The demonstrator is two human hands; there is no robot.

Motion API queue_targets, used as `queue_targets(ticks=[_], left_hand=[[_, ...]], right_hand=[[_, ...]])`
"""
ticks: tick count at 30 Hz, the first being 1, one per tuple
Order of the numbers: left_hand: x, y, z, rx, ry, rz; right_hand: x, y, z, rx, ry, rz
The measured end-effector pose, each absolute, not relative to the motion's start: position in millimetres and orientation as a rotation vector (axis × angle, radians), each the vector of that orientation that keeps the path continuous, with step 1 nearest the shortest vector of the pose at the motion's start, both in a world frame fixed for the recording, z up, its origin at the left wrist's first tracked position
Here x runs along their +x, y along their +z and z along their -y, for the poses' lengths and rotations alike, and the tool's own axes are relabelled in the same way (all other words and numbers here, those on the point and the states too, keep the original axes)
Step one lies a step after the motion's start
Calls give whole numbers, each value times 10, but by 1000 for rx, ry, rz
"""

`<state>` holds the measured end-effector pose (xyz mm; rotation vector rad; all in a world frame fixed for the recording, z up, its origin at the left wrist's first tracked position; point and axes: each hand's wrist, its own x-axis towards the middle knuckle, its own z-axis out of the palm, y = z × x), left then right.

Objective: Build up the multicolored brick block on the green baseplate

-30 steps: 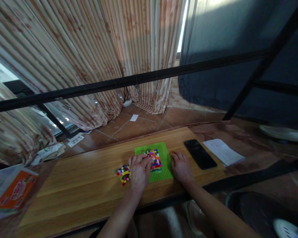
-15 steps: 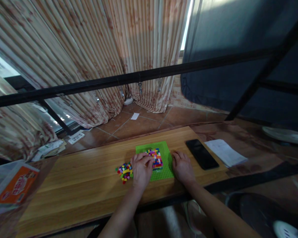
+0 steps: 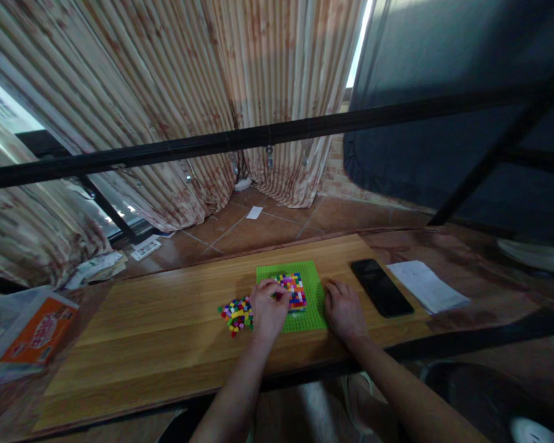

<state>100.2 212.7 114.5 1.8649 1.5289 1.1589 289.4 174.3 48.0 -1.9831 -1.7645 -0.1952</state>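
My left hand (image 3: 268,307) is over the left part of a square block of many-coloured toy bricks (image 3: 295,291), thumb and forefinger pinched together. Whatever is between those fingertips is too small to make out. The block stands on a green studded baseplate (image 3: 313,314), and my hand hides part of it. Just left of that hand lies a loose pile of small coloured bricks (image 3: 236,315), partly covered by it. At the baseplate's right edge rests my right hand (image 3: 345,309), fingers loosely bent and thumb a little apart, holding nothing that shows.
A black phone (image 3: 382,288) lies on the wooden tabletop (image 3: 166,326) right of my right hand. Beyond it are white papers (image 3: 427,286). A clear plastic box (image 3: 28,335) with an orange label stands off the table's left end. A black metal bar (image 3: 203,143) crosses behind the table.
My left hand stays at the brick block, its fingers shifted slightly and still pinched. My right hand rests in the same place. The whole view has shifted a little.
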Motion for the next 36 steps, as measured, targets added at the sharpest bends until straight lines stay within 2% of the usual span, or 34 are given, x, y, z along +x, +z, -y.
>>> queue_targets(ticks=[16,24,36], left_hand=[[1059,1009,-2291,1433,1152,-1608],[1130,957,-2300,1431,1168,-1668],[1031,864,-2435,1355,1148,-1473]], right_hand=[[2918,459,-1747,-1981,-239,1798],[2941,416,-1750,-1967,-253,1820],[2916,465,-1734,-1990,-232,1813]])
